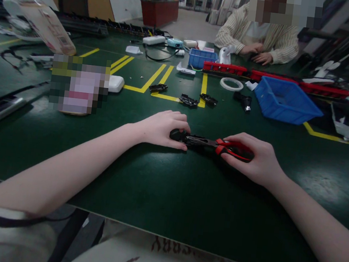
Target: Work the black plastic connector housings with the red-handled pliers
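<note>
So I've got a big dark green table (160,196) with loads of bare room along the near edge. Two blue bins: the large one (286,101) toward the far right, looks empty from here, and a smaller one (201,59) by the far edge, contents hidden. Three small black parts (188,100) sit mid-table. My right hand (255,157) is wrapped around the red-handled pliers (220,146), and my left hand (163,129) is closed over a black part (177,134) at the plier tips.

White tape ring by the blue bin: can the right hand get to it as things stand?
Probably yes, but not freely. The right hand grips the red-handled pliers, so it is occupied. The table between it and the white tape ring looks bare, with the blue bin off to the side.
</note>
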{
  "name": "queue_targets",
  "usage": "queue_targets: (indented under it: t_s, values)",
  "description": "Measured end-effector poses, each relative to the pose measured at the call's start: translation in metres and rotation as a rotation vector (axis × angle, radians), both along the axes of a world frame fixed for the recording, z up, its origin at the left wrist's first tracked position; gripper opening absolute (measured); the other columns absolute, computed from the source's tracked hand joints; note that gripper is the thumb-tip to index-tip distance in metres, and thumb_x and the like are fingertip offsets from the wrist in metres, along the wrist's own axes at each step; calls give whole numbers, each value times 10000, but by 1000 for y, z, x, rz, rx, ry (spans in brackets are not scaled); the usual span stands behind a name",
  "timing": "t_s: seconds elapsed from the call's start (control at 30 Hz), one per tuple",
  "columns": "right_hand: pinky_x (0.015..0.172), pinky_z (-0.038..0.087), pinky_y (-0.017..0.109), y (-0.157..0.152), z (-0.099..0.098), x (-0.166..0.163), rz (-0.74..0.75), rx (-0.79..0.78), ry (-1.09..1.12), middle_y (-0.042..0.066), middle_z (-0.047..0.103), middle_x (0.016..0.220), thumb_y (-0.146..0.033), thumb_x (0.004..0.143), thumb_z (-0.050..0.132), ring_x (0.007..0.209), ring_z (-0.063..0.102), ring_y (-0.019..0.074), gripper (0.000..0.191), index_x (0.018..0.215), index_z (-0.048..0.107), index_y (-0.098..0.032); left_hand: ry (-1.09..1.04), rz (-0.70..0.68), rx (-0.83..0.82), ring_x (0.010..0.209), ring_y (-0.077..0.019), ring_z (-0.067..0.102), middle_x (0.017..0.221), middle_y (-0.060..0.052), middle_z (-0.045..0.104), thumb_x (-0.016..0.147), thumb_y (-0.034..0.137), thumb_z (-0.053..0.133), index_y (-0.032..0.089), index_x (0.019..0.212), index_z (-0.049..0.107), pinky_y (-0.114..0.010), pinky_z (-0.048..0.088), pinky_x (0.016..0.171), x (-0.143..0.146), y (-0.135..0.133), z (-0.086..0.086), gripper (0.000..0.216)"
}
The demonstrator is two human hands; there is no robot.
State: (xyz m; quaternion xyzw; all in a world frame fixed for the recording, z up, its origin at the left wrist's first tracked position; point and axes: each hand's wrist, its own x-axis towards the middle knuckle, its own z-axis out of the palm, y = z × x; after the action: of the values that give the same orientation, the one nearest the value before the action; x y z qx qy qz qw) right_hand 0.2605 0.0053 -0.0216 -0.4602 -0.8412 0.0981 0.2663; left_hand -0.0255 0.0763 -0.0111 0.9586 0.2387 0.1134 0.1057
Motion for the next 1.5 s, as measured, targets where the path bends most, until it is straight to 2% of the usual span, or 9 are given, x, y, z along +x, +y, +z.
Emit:
queue_targets:
  t_s: [0.17, 0.27, 0.37, 0.57, 0.8, 0.97, 1.1, 1.33, 1.5]
  values:
    - [730, 564, 383, -1, 1, -4, -11, -24, 30, 58, 686, 968, -410, 769, 662, 841, 659, 211, 305, 1000, 625, -214, -76, 1, 55, 1022, -245, 548, 1103, -76, 602, 796, 575, 622, 169, 1151, 596, -400, 326, 957, 5, -6, -2, 540]
    - [700, 567, 376, -1, 2, -6, -27, -39, 63, 56, 692, 940, -403, 765, 663, 806, 663, 209, 287, 981, 632, -216, -159, 49, 29, 1035, -232, 547, 1067, -60, 611, 844, 495, 599, 179, 1038, 643, -407, 311, 995, 13, -14, -4, 373]
    - [703, 570, 376, -2, 3, -7, -32, -57, 99, 54, 697, 939, -402, 766, 662, 810, 668, 213, 283, 981, 635, -219, -247, 75, -24, 1011, -206, 566, 1015, -43, 621, 884, 386, 572, 183, 938, 659, -386, 334, 978, 20, -20, -6, 227]
    - [695, 574, 377, -1, 3, -4, -54, -61, 120, 53, 699, 939, -400, 764, 665, 803, 671, 215, 278, 981, 640, -230, -329, 68, -58, 959, -176, 588, 974, -21, 634, 871, 318, 603, 182, 917, 669, -361, 347, 956, 19, -17, -9, 158]
    - [702, 576, 388, -1, 5, -2, -80, -84, 141, 58, 701, 944, -415, 762, 664, 806, 674, 217, 293, 981, 646, -221, -367, 57, -22, 943, -177, 600, 957, -24, 649, 855, 340, 633, 181, 898, 680, -373, 352, 955, 14, -11, -10, 171]
    - [691, 575, 379, -1, 6, 0, -104, -83, 147, 55, 704, 923, -419, 761, 663, 788, 672, 215, 284, 967, 654, -224, -330, 19, 109, 1044, -191, 573, 1073, -40, 639, 854, 327, 645, 206, 1100, 616, -375, 340, 1012, 10, -11, -8, 276]
    - [702, 572, 375, -1, 5, 1, -90, -94, 139, 54, 703, 943, -419, 760, 665, 805, 671, 214, 296, 978, 655, -219, -277, -18, 214, 981, -178, 587, 1021, -35, 662, 905, 312, 579, 206, 1050, 635, -356, 368, 981, 7, -9, -6, 189]
    - [714, 564, 371, -1, 4, -2, -82, -106, 123, 59, 700, 945, -427, 761, 660, 810, 667, 208, 313, 977, 651, -202, -216, -58, 352, 919, -167, 610, 972, -44, 683, 937, 341, 531, 177, 1042, 651, -342, 406, 927, 7, -8, -5, 229]
    - [724, 558, 368, -1, 3, -1, -52, -66, 72, 59, 690, 960, -422, 768, 658, 822, 657, 201, 326, 1002, 639, -197, -179, -63, 302, 955, -198, 605, 1019, -75, 663, 913, 389, 553, 150, 1073, 645, -349, 419, 893, 3, -7, -2, 302]
